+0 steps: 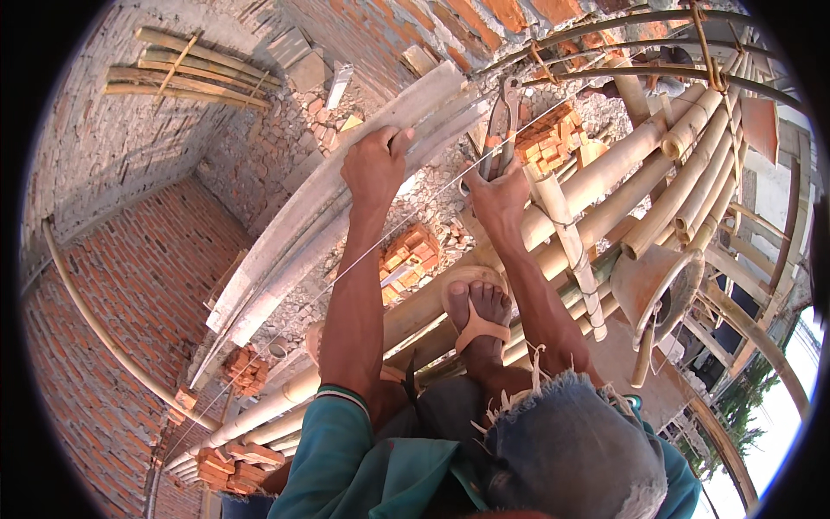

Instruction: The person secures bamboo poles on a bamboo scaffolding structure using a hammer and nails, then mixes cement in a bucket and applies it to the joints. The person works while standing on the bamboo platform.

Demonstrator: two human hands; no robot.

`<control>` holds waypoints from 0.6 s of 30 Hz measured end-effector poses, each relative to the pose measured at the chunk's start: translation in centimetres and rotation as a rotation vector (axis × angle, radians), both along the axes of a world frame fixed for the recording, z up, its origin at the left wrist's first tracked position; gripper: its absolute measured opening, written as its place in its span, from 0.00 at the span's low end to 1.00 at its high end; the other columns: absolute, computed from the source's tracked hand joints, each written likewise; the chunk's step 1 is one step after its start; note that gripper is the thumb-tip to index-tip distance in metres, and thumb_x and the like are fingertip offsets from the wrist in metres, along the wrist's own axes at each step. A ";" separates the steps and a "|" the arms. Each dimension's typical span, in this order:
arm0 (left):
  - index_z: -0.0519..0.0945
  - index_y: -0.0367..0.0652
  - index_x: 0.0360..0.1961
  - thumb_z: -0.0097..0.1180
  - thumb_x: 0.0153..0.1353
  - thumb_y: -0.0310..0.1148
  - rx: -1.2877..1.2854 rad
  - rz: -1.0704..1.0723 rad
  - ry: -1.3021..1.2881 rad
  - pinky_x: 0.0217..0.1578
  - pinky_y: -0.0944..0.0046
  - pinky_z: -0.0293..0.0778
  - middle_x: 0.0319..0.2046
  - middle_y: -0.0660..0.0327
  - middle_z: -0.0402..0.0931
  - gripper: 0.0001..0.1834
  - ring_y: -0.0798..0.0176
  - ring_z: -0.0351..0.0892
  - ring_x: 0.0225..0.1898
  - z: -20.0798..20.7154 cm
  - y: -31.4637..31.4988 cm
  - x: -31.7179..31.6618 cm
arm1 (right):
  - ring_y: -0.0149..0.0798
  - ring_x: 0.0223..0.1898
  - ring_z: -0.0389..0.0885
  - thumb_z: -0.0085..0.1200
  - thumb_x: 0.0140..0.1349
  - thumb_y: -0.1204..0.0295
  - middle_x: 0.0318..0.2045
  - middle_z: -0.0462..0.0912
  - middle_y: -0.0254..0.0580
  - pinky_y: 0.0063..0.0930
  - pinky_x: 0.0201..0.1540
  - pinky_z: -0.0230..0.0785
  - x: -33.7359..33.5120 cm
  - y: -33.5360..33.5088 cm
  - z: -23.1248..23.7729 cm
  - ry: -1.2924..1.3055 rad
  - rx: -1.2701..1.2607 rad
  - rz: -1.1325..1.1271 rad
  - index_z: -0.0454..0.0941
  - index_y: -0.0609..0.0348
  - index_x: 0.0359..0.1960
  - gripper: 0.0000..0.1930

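My right hand (500, 197) grips the handles of a pair of pincers (503, 121), orange on the handles, with its jaws pointing away from me. My left hand (376, 166) is curled closed over the long grey wooden board (303, 203). Its fingertips are hidden, so what lies in them, if anything, cannot be seen. A thin taut string (441, 189) runs slantwise between my hands, passing close to the pincers. Beneath me are thick bamboo poles (415, 316), on which my sandalled foot (480, 320) rests.
Stacked bricks (411, 255) and rubble lie below the poles. Another brick pile (549, 138) stands beyond my right hand. A bucket (653, 285) sits at right among the bamboo. Curved dark bars (640, 35) arch across the top right. A brick wall (130, 329) rises at left.
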State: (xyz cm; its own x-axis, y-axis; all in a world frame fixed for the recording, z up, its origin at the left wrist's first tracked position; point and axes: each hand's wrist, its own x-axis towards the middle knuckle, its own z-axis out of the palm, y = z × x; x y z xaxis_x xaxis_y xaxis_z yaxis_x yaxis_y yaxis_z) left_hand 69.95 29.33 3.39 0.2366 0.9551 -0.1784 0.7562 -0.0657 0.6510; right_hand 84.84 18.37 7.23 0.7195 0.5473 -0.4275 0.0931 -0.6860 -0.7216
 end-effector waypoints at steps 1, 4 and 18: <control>0.90 0.51 0.43 0.63 0.65 0.54 0.013 0.007 -0.011 0.37 0.46 0.78 0.29 0.51 0.85 0.20 0.43 0.86 0.34 0.1 -0.1 0.2 | 0.37 0.20 0.82 0.73 0.53 0.66 0.22 0.79 0.41 0.36 0.24 0.73 -0.2 -0.3 0.4 0.094 0.035 -0.026 0.71 0.64 0.32 0.20; 0.90 0.51 0.43 0.64 0.65 0.53 0.098 0.025 0.122 0.38 0.46 0.78 0.31 0.51 0.86 0.19 0.42 0.86 0.34 0.3 -0.9 0.9 | 0.33 0.16 0.79 0.73 0.55 0.67 0.23 0.79 0.41 0.31 0.17 0.70 -1.6 -1.8 1.4 0.316 0.087 -0.109 0.70 0.63 0.33 0.20; 0.89 0.38 0.46 0.80 0.47 0.48 -0.439 -0.181 0.017 0.43 0.58 0.80 0.37 0.49 0.89 0.30 0.55 0.89 0.38 0.4 4.7 -1.0 | 0.32 0.18 0.80 0.74 0.57 0.65 0.23 0.81 0.39 0.30 0.18 0.72 -0.4 -1.1 -1.8 -0.136 -0.032 0.110 0.72 0.64 0.35 0.21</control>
State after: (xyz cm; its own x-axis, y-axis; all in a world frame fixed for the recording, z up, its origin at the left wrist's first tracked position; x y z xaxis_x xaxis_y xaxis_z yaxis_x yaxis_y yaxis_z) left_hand 68.94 34.05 3.82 0.3857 0.7322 -0.5614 0.7686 0.0817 0.6345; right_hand 84.41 17.23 5.43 0.7082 0.6137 -0.3489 0.2643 -0.6888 -0.6750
